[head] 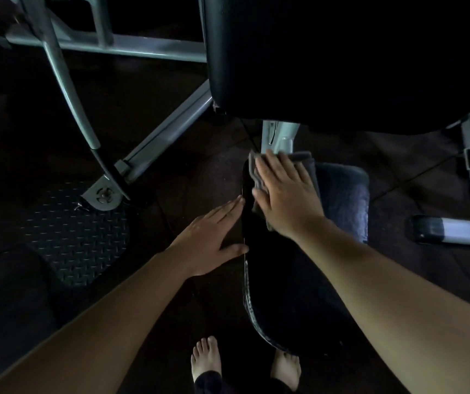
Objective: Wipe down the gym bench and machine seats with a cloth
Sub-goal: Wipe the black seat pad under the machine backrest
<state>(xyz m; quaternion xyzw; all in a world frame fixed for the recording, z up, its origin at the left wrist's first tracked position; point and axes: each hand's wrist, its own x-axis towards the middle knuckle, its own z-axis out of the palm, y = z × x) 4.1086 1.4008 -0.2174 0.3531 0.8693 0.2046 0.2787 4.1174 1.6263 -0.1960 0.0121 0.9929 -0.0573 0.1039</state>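
A black padded machine seat (282,282) runs from the lower middle up toward the grey frame post. My right hand (285,189) lies flat on a grey folded cloth (302,159), pressing it onto the far end of the seat. My left hand (213,237) rests flat with fingers together against the seat's left edge, holding nothing. Above hangs the large black back pad (327,58) of the machine. A dark blue padded part (344,194) lies to the right of the cloth.
Grey steel frame tubes (168,129) cross the upper left, and a bolted foot (103,194) sits on a diamond-plate mat (80,237). More frame and a base leg (455,228) stand at the right. My bare feet (205,359) are on the dark rubber floor.
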